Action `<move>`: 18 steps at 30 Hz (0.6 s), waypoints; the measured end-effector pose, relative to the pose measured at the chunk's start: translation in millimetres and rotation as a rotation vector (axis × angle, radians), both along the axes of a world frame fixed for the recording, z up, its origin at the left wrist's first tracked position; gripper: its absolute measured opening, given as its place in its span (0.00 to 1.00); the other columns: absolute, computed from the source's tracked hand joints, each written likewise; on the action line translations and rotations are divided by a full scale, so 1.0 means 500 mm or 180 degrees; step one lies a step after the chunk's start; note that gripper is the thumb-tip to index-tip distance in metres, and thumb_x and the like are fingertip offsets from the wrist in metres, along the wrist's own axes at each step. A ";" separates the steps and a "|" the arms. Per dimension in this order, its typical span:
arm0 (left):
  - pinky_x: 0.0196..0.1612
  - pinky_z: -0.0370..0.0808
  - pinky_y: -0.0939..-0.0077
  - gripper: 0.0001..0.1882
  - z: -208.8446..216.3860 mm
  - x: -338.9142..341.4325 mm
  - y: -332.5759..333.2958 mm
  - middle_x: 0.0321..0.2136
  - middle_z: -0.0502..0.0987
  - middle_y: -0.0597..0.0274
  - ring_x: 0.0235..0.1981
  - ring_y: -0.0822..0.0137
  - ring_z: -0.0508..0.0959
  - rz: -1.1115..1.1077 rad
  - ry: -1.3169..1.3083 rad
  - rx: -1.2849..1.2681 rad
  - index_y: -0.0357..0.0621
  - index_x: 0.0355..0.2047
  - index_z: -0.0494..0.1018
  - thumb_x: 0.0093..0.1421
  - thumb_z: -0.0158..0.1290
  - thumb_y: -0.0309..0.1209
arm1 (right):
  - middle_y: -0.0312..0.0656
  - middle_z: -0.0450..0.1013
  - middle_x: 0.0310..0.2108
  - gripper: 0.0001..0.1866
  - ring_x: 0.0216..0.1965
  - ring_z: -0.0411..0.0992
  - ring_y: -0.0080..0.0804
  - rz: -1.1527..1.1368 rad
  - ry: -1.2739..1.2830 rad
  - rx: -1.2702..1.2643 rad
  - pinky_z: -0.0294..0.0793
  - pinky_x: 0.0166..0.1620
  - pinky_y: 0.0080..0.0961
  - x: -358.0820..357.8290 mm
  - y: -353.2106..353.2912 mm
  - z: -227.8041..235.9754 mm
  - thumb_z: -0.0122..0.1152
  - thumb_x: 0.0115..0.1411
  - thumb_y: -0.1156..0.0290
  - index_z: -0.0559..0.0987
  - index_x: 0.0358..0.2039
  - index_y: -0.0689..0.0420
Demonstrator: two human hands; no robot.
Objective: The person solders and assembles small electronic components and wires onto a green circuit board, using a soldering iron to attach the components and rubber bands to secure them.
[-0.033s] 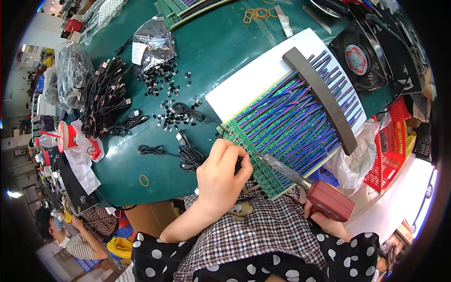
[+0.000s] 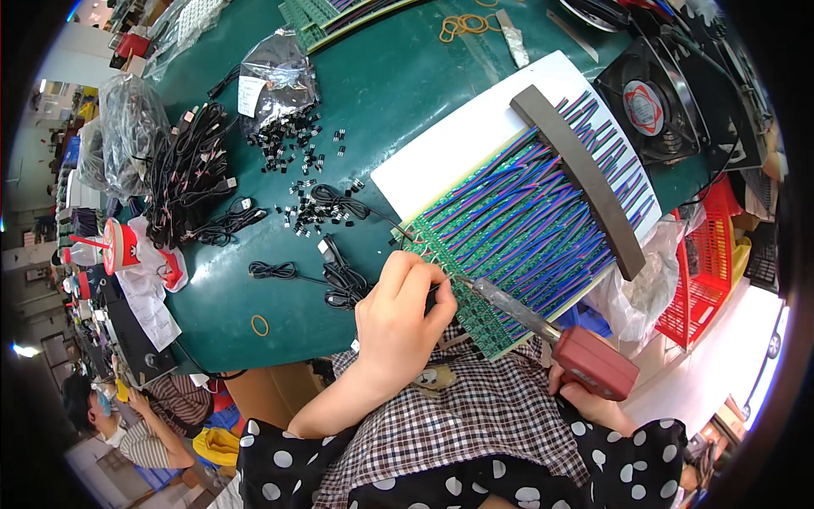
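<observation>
My right hand (image 2: 589,404), at the lower right, is closed around the red handle of a soldering gun (image 2: 596,362). The tool's grey barrel slants up and left, its tip reaching the near-left edge of a green circuit board panel (image 2: 466,321). Right beside that tip is my left hand (image 2: 394,316), thumb and forefinger pinched together at the board's edge. What those fingers hold is hidden. Rows of blue, red and dark wires (image 2: 517,212) run across the panel, and a dark bar (image 2: 585,182) lies over them. A coiled black cable (image 2: 339,202) leads to the board's left corner.
Small black components (image 2: 292,144) lie scattered on the green table (image 2: 365,110) below a plastic bag (image 2: 275,81). Bundled USB cables (image 2: 191,174) are at the left. A fan (image 2: 649,106) stands far right, above a red basket (image 2: 699,280). Another person (image 2: 136,424) sits lower left.
</observation>
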State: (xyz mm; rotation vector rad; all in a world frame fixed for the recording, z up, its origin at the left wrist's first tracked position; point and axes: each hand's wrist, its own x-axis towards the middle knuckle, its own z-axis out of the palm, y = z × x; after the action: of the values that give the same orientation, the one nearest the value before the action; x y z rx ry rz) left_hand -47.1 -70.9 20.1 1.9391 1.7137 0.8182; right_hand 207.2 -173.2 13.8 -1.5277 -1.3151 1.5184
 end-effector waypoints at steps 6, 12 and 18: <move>0.15 0.59 0.82 0.08 -0.010 0.001 -0.002 0.26 0.69 0.66 0.12 0.78 0.61 0.0038 -0.0095 0.0123 0.42 0.23 0.71 0.44 0.58 0.19 | 0.42 0.75 0.31 0.29 0.25 0.75 0.34 0.0308 -0.0285 -0.0202 0.73 0.30 0.23 0.005 0.004 0.004 0.66 0.38 0.75 0.72 0.45 0.65; 0.14 0.60 0.82 0.08 -0.008 0.004 -0.001 0.25 0.69 0.66 0.12 0.77 0.61 0.0014 -0.0054 0.0138 0.42 0.23 0.70 0.44 0.58 0.19 | 0.42 0.76 0.29 0.29 0.26 0.76 0.34 0.0210 -0.0148 -0.0035 0.73 0.30 0.23 0.010 -0.005 -0.007 0.67 0.39 0.74 0.72 0.45 0.66; 0.15 0.61 0.82 0.08 -0.008 0.003 -0.001 0.26 0.69 0.66 0.12 0.76 0.62 0.0022 -0.0009 0.0153 0.42 0.23 0.70 0.44 0.58 0.19 | 0.39 0.75 0.28 0.25 0.25 0.74 0.29 -0.0285 0.0365 -0.0208 0.72 0.31 0.21 -0.006 0.006 0.017 0.65 0.39 0.74 0.73 0.41 0.66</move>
State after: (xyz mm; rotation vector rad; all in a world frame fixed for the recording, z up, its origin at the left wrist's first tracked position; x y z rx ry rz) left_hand -45.9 -71.2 16.3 1.9634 1.7147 0.8717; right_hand 204.0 -170.3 22.5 -1.4955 -1.1276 1.5813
